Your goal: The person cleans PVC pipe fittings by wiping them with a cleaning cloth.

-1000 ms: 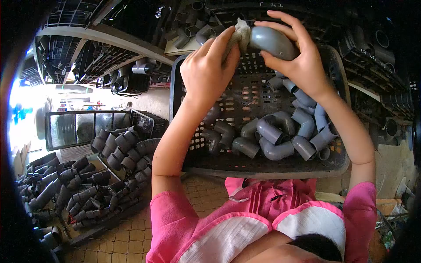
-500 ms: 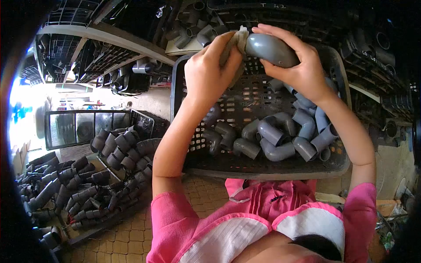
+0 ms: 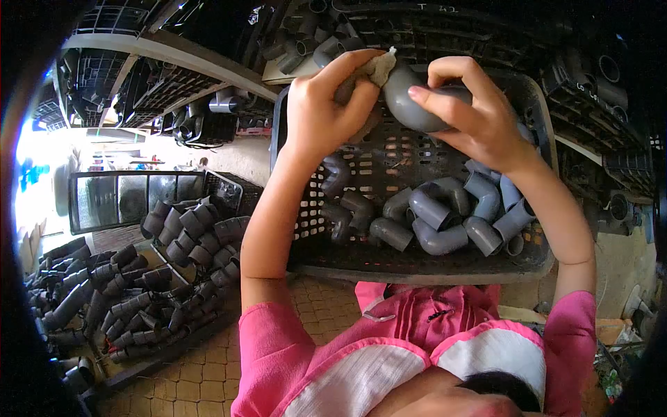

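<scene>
A grey plastic pipe elbow [image 3: 404,99] is gripped in my right hand [image 3: 479,115], with the thumb lying across its curved side. My left hand [image 3: 325,108] is closed around a pale, dirty rag [image 3: 381,68], whose tip sticks up beside the elbow's left end. Both hands are raised over the far part of a black plastic crate [image 3: 417,270]. Inside the crate, several grey pipe elbows [image 3: 439,238] lie heaped toward the near and right sides. Part of the rag is hidden by my left fingers.
On the left, many dark pipe fittings [image 3: 149,306] are piled on the floor. A glass-fronted panel [image 3: 139,201] stands behind them. Shelves with black crates [image 3: 590,90] line the right and the back. More grey fittings [image 3: 306,45] sit beyond the crate.
The elbow has turned in my right hand and come slightly lower. My right thumb has moved onto its side, and my left hand with the rag has shifted a little left.
</scene>
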A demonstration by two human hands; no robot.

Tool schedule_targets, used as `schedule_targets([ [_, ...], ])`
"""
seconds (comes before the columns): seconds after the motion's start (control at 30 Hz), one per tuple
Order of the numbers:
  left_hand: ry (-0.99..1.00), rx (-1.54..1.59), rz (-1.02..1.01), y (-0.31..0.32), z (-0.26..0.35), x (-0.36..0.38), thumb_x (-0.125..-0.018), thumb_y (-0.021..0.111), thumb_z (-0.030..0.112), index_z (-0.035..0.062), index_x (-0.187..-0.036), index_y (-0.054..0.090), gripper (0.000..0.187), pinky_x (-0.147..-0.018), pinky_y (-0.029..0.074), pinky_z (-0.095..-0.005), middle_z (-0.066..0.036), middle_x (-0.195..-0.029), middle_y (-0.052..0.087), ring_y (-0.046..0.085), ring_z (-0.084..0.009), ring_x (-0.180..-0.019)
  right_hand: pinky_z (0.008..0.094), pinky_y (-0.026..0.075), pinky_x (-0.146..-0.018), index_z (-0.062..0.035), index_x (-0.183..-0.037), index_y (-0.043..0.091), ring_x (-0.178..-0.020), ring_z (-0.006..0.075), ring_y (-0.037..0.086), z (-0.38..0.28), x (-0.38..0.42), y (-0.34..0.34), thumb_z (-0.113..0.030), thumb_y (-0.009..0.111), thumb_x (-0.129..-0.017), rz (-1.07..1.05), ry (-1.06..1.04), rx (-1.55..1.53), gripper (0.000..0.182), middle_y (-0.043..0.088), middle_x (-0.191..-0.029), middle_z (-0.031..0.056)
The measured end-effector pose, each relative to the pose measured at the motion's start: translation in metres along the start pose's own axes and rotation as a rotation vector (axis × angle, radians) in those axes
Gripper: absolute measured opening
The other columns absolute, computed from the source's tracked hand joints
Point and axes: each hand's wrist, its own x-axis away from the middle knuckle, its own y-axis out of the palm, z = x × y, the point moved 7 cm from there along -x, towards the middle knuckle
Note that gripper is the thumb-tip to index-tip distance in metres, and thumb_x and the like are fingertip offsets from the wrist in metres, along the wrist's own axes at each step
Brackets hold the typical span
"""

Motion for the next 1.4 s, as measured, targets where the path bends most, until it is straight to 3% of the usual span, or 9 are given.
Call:
schedule_targets([
  [0.2, 0.157, -0.218, -0.094, 0.007, 0.021, 0.002, -0.077, 0.063, 0.008, 0.0107, -0.112, 0.071, 0.036, -0.058, 0.054, -0.0314, -0.013, -0.079, 0.07, 0.07, -0.0233, -0.064, 0.0358, 0.05, -0.081, -0.0213, -0.1, 0.068, -0.097, 0.0252, 0.059, 0.001, -0.008, -0.009, -0.019, 0.075, -0.08, -0.016, -0.037, 0.189, 0.021, 0.055, -0.109, 0.0046],
  [0.3, 0.119, -0.104, -0.1, 0.012, 0.025, 0.005, -0.076, 0.063, 0.006, 0.0101, -0.113, 0.071, 0.038, -0.06, 0.055, -0.0316, -0.014, -0.08, 0.071, 0.07, -0.023, -0.065, 0.0386, 0.048, -0.087, -0.0207, -0.117, 0.066, -0.104, 0.0279, 0.055, 0.008, 0.001, -0.005, 0.001, 0.073, -0.063, -0.065, -0.062, 0.177, 0.059, 0.052, -0.113, 0.0074],
  [0.5, 0.043, 0.139, -0.062, 0.011, 0.02, -0.001, -0.08, 0.059, 0.006, 0.0085, -0.119, 0.067, 0.04, -0.068, 0.056, -0.0307, -0.014, -0.087, 0.072, 0.072, -0.0237, -0.072, 0.0398, 0.045, -0.094, -0.0181, -0.112, 0.065, -0.109, 0.0284, 0.054, -0.001, -0.002, -0.008, 0.005, 0.073, -0.062, -0.003, -0.136, 0.263, 0.056, 0.053, -0.117, 0.0074],
  [0.63, -0.114, 0.173, -0.067, 0.018, 0.007, 0.001, -0.083, 0.055, 0.006, 0.0092, -0.124, 0.064, 0.041, -0.069, 0.055, -0.0299, -0.014, -0.088, 0.072, 0.072, -0.023, -0.071, 0.0381, 0.046, -0.094, -0.0168, -0.115, 0.062, -0.111, 0.0288, 0.055, 0.013, -0.002, -0.008, 0.006, 0.074, -0.064, 0.0, -0.01, 0.117, 0.057, 0.053, -0.12, 0.0078],
  [0.9, 0.157, 0.027, 0.003, 0.024, 0.03, 0.006, -0.078, 0.063, 0.005, 0.0158, -0.132, 0.059, 0.056, -0.058, 0.055, -0.0364, -0.015, -0.077, 0.068, 0.067, -0.0296, -0.062, 0.0329, 0.049, -0.094, -0.0094, -0.118, 0.058, -0.106, 0.0215, 0.063, 0.037, 0.005, -0.008, 0.002, 0.077, -0.069, 0.16, 0.351, -0.189, 0.054, 0.065, -0.109, 0.0066],
  [0.93, -0.029, -0.018, -0.118, 0.023, 0.021, 0.007, -0.084, 0.06, 0.004, 0.0083, -0.132, 0.059, 0.049, -0.083, 0.053, -0.0295, -0.014, -0.105, 0.072, 0.069, -0.0148, -0.092, 0.0323, 0.049, -0.094, -0.0095, -0.118, 0.058, -0.107, 0.0207, 0.063, 0.038, 0.006, -0.007, 0.001, 0.077, -0.07, 0.163, 0.362, -0.207, 0.053, 0.065, -0.11, 0.0064],
  [1.03, -0.107, 0.139, -0.014, 0.02, -0.002, 0.002, -0.083, 0.061, 0.008, 0.0139, -0.13, 0.06, 0.047, -0.065, 0.056, -0.032, -0.017, -0.082, 0.07, 0.072, -0.024, -0.069, 0.0294, 0.048, -0.094, -0.0089, -0.12, 0.057, -0.107, 0.0152, 0.061, 0.04, 0.007, -0.006, -0.001, 0.078, -0.074, 0.133, 0.427, -0.25, 0.051, 0.063, -0.113, 0.0037],
  [1.27, -0.154, 0.217, -0.045, 0.031, -0.005, 0.009, -0.089, 0.062, 0.014, 0.005, -0.13, 0.059, 0.043, -0.075, 0.054, -0.029, -0.019, -0.091, 0.071, 0.073, -0.0178, -0.084, 0.0284, 0.049, -0.092, -0.007, -0.121, 0.058, -0.104, 0.0114, 0.06, 0.057, 0.014, -0.005, -0.002, 0.079, -0.077, 0.118, 0.629, -0.468, 0.049, 0.064, -0.109, 0.0023],
  [1.4, -0.055, 0.266, -0.006, 0.03, 0.005, 0.006, -0.09, 0.067, 0.016, 0.0071, -0.135, 0.057, 0.047, -0.076, 0.054, -0.0289, -0.019, -0.092, 0.071, 0.072, -0.0174, -0.088, 0.0273, 0.049, -0.091, -0.0076, -0.12, 0.06, -0.103, 0.0105, 0.06, 0.059, 0.014, -0.002, -0.001, 0.079, -0.076, 0.118, 0.513, -0.43, 0.048, 0.064, -0.107, 0.0015],
])
